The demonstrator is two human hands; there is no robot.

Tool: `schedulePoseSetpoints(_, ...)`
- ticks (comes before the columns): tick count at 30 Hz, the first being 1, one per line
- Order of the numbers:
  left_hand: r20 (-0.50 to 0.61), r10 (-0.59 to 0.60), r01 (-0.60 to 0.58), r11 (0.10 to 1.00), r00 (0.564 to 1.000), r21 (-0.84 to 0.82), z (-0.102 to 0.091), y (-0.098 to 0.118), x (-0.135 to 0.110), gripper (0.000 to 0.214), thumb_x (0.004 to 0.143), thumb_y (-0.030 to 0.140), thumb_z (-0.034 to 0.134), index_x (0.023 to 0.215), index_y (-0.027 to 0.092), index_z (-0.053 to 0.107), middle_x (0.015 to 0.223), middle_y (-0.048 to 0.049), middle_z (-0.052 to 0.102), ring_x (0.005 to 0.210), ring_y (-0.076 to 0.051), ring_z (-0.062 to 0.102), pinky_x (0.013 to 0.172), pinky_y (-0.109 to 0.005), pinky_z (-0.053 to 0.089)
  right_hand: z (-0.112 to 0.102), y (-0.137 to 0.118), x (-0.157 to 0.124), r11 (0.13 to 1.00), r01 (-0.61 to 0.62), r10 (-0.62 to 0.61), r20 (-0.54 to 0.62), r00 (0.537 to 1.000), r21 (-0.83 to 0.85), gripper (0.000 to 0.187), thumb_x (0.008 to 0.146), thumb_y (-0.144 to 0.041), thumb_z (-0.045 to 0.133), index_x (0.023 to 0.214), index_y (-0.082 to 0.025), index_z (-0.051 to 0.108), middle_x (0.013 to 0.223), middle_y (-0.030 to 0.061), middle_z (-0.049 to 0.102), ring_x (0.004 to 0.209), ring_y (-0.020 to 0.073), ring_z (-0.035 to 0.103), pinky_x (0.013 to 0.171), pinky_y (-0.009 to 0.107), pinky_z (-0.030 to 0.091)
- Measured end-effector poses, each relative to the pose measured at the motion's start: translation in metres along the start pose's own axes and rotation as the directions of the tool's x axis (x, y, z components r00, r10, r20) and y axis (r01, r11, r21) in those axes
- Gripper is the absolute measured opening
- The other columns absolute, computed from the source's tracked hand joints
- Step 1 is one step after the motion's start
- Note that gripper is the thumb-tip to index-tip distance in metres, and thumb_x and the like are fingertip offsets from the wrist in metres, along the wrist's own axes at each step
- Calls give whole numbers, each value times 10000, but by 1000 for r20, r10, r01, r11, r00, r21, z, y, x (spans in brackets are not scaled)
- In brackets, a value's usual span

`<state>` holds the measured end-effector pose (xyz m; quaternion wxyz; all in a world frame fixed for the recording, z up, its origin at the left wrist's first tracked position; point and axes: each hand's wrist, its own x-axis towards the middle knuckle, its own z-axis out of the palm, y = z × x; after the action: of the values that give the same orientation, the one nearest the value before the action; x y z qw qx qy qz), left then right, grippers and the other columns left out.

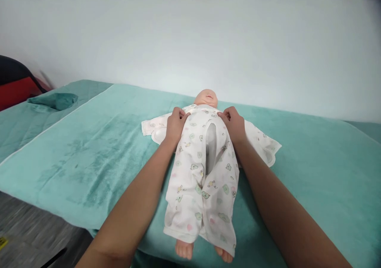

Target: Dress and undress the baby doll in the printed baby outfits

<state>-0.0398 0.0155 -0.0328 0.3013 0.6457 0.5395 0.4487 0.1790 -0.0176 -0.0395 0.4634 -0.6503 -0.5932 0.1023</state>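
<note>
A baby doll [206, 97] lies on its back, feet toward me, dressed in printed white clothes. Its open-crotch baby pants [190, 172] reach up to the chest, and a grey-white patch shows through the slit. Both sleeves of the baby shirt [262, 141] spread out to the sides. My left hand [176, 124] is closed, pinching the pants' waist edge at the doll's left-of-picture side. On the other side, my right hand [233, 122] pinches the same waistband. The doll's bare feet [184, 249] stick out of the pant legs; its hands are not visible.
A teal plush cover [89, 153] spreads beneath the doll. Behind it rises a white wall [190, 41]. At the far left are a small teal cushion-like piece [53, 101] and a red and black object [18, 89]. Grey floor [29, 224] shows at lower left.
</note>
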Motion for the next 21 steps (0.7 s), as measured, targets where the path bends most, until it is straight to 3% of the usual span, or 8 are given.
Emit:
schedulePoseSetpoints(4,-26,104,-103,994,994,27,-4,-6,-12,70,847,284,572,810,226,561,890,-31,654,877,-209,579,826,-309,420,-3,4,-8,997,69,-66,-89,994,25,124,815,-356,590,819,-243,538,886,42,601,787,204,547,779,355,438)
schedulePoseSetpoints(7,19,108,-109,994,994,32,-11,-5,-18,61,813,217,545,810,213,606,905,-37,670,890,-209,579,854,-315,431,-8,4,-17,999,50,-49,-73,996,17,63,807,-279,546,842,-236,577,906,51,616,793,204,557,770,357,446)
schedulePoseSetpoints(11,194,-21,27,999,981,-27,-28,4,-30,55,740,208,594,767,193,640,811,-27,676,807,-207,565,780,-318,448,-21,4,-31,996,-85,85,33,996,-15,106,818,-318,533,818,-240,605,796,31,651,750,209,558,718,350,425)
schedulePoseSetpoints(14,353,-125,172,979,927,-106,-42,13,-40,86,670,175,640,755,180,656,764,-32,676,760,-201,559,696,-300,454,-33,4,-41,985,-165,171,129,977,-52,211,825,-401,531,744,-229,623,766,35,668,739,218,563,670,342,410)
schedulePoseSetpoints(18,496,-207,337,922,844,-190,-50,21,-46,117,654,131,628,757,174,665,759,-37,684,748,-185,586,670,-279,479,-44,9,-48,962,-250,208,302,930,109,205,778,-412,590,748,-225,667,729,21,672,694,213,572,614,326,427)
schedulePoseSetpoints(21,538,-225,400,886,813,-235,-50,20,-46,146,678,138,630,811,176,678,780,-34,690,742,-168,606,670,-269,497,-46,12,-49,908,-360,257,395,882,213,156,719,-387,670,715,-231,668,597,8,619,628,216,569,559,327,433)
